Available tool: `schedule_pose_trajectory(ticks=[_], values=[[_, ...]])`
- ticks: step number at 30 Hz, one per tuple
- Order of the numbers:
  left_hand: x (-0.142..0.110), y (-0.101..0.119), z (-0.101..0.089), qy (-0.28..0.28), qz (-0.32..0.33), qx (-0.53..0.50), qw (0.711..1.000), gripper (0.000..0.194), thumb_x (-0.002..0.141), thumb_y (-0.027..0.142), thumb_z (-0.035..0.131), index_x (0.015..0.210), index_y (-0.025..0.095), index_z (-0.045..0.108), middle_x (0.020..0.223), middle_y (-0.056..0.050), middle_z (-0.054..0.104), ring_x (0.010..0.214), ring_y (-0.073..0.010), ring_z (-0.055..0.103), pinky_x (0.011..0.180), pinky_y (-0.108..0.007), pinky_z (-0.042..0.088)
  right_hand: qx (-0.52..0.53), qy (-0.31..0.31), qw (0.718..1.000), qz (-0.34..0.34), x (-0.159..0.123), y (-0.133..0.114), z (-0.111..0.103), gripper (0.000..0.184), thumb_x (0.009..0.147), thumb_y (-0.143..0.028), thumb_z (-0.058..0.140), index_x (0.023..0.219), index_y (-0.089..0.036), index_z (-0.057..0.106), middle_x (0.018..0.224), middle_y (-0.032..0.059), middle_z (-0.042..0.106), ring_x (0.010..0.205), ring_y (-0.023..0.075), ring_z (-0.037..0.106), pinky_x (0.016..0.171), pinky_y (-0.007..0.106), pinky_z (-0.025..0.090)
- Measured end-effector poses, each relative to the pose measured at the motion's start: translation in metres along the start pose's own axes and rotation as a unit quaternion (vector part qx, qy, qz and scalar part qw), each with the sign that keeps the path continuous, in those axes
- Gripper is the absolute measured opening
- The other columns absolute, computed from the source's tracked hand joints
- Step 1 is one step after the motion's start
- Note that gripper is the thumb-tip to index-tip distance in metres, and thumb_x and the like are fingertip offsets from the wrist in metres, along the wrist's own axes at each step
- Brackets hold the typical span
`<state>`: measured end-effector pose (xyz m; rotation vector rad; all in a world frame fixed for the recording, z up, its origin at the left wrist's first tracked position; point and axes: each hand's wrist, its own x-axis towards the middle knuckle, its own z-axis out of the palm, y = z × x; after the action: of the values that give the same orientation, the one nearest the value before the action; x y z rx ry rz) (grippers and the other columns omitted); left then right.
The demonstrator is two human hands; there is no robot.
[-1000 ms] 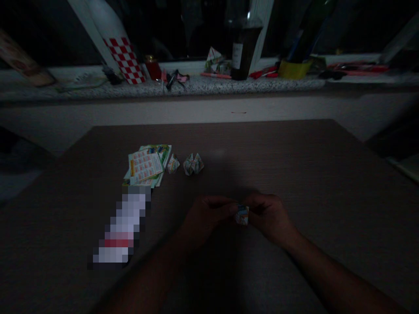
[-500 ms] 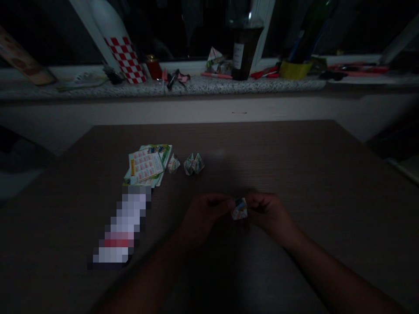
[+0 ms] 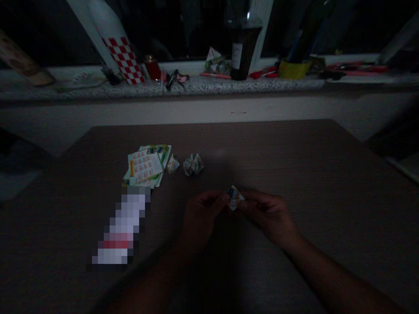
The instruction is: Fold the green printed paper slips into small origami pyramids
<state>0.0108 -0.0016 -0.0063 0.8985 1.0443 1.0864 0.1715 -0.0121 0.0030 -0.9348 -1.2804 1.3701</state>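
Observation:
A small folded paper piece [image 3: 233,197], printed in colours and diamond-shaped from above, is held between both hands over the table. My left hand [image 3: 204,213] pinches its left side with thumb and fingers. From the right, my right hand [image 3: 270,213] grips the opposite corner, its thumb along the lower edge. Farther back stand more folded paper pieces: a single one [image 3: 173,164] and a pair side by side [image 3: 193,164]. Left of them lies a stack of printed paper slips [image 3: 145,167]. The light is dim, and some fingertips are hidden under the paper.
A blurred-out bright oblong [image 3: 122,226] lies on the wooden table [image 3: 278,148] at the left. Behind, a granite windowsill [image 3: 203,86] bears a red-and-white checkered bottle [image 3: 126,59], a dark cup [image 3: 242,52], a yellow holder [image 3: 293,69] and several small items.
The folded paper has moved slightly up and left and turned so a corner points away from me. Both hands have shifted their grip, with the right thumb now on its lower edge.

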Motion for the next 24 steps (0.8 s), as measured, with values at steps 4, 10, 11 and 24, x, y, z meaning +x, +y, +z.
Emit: schedule_pose_trajectory(ticks=[4, 10, 11, 24], values=[[-0.001, -0.001, 0.000, -0.036, 0.009, -0.031, 0.999, 0.017, 0.075, 0.030, 0.073, 0.076, 0.013, 0.070, 0.064, -0.001, 0.068, 0.062, -0.0116, 0.062, 0.064, -0.023, 0.049, 0.011, -0.004, 1.000, 0.002, 0.000, -0.001, -0.002, 0.012, 0.083, -0.029, 0.067, 0.089, -0.022, 0.076, 0.075, 0.0015, 0.074, 0.068, 0.0118, 0.066, 0.066, 0.021, 0.053], [-0.003, 0.011, -0.002, -0.120, -0.030, 0.003, 0.992, 0.017, 0.072, 0.025, 0.076, 0.078, 0.011, 0.069, 0.073, -0.004, 0.072, 0.065, -0.0130, 0.065, 0.065, -0.024, 0.050, -0.010, 0.002, 1.000, 0.001, -0.001, -0.001, -0.007, 0.014, 0.084, -0.030, 0.066, 0.083, -0.020, 0.075, 0.068, 0.0024, 0.072, 0.059, 0.0119, 0.064, 0.056, 0.021, 0.051], [-0.004, 0.012, -0.002, -0.132, -0.037, 0.004, 0.991, 0.019, 0.071, 0.025, 0.076, 0.081, 0.011, 0.069, 0.075, -0.004, 0.072, 0.065, -0.0129, 0.065, 0.064, -0.024, 0.051, -0.019, -0.001, 1.000, 0.000, -0.001, -0.001, -0.008, 0.014, 0.083, -0.030, 0.066, 0.082, -0.019, 0.075, 0.066, 0.0024, 0.071, 0.057, 0.0118, 0.063, 0.054, 0.021, 0.051], [-0.010, 0.017, -0.002, -0.141, 0.014, 0.056, 0.988, 0.029, 0.072, 0.021, 0.075, 0.100, 0.018, 0.068, 0.078, -0.001, 0.073, 0.068, -0.0129, 0.067, 0.063, -0.022, 0.053, -0.030, -0.008, 0.999, -0.023, -0.003, 0.001, -0.010, 0.014, 0.081, -0.031, 0.068, 0.087, -0.019, 0.071, 0.064, 0.0005, 0.069, 0.055, 0.0108, 0.062, 0.050, 0.019, 0.048]])
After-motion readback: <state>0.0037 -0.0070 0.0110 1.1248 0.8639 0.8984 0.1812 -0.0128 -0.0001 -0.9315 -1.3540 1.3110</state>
